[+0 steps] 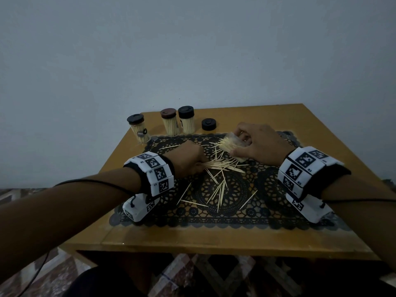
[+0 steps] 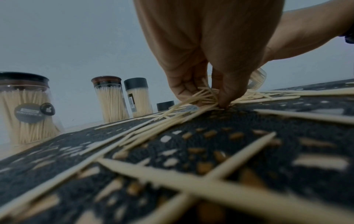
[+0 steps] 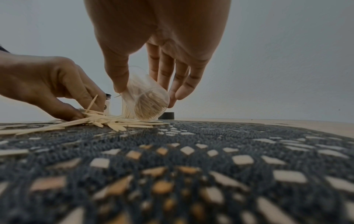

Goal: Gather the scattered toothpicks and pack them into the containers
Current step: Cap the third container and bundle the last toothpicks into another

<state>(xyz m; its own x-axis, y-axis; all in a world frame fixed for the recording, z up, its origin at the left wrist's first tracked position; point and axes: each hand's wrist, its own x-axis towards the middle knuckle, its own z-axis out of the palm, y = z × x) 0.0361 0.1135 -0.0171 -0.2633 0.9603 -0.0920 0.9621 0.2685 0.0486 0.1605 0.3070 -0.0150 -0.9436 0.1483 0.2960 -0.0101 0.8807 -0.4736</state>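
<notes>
Head view: left hand (image 1: 188, 160) pinches pale toothpicks (image 1: 222, 166); right hand (image 1: 260, 142) grips clear container (image 1: 234, 146) (half-full).

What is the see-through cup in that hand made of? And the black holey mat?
The cup in the right hand looks like clear, smooth plastic: the toothpicks show straight through its wall. The mat looks like black crocheted yarn or lace, matte, with holes that show the table beneath.
</notes>
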